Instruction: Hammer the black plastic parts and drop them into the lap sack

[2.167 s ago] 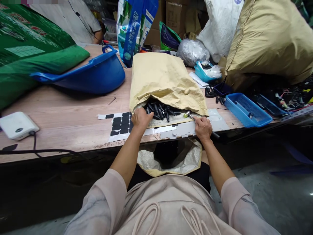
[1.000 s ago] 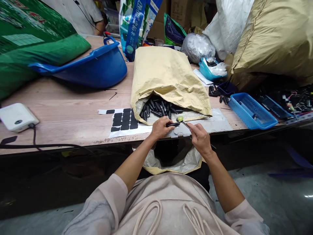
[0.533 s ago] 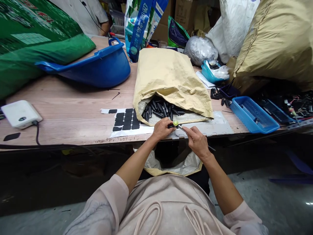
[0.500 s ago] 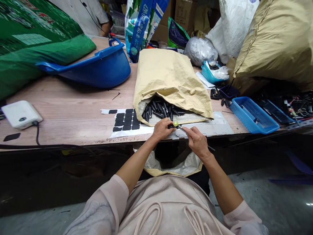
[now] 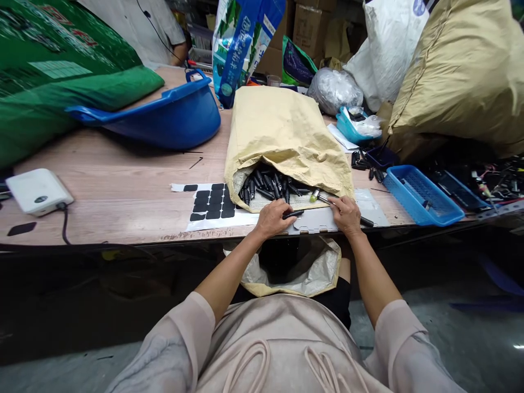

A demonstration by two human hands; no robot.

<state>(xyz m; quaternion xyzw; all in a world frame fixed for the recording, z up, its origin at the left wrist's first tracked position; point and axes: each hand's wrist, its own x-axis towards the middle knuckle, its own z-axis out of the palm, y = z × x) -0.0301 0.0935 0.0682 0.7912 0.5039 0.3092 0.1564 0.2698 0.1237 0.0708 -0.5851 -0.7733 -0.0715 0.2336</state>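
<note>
My left hand is closed on a slim black pen-like part at the table's front edge, its tip pointing right. To the right, my right hand grips a small hammer with a yellow-green head, a metal shaft and a dark handle end showing past the palm. The hammer head lies at the mouth of a tan woven sack, apart from the black part. Many similar black parts fill the sack's opening. Under both hands lies a pale flat sheet.
A sheet of black stickers lies left of the sack. A blue basin and a white box with a cable are farther left. At right stands a blue basket. Below the table edge, another sack gapes open on my lap.
My right hand has moved right with the hammer, so its head has left the black part in my left hand. My left hand stays nearly in place.
</note>
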